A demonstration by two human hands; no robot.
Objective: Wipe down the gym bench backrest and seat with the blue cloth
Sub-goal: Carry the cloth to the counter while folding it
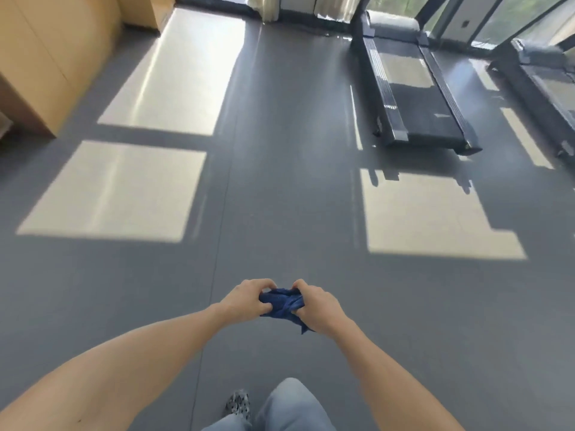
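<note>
The blue cloth [283,303] is bunched up between both my hands, held in front of me above the grey floor. My left hand [245,298] grips its left side and my right hand [317,307] grips its right side, with a small corner hanging below the right hand. No gym bench shows in this view.
Two black treadmills [417,98] [547,88] stand at the back right by the windows. A wooden cabinet [46,63] lines the left wall. Grey floor [280,181] with sunlit patches stretches ahead. My leg and shoe [238,405] show at the bottom.
</note>
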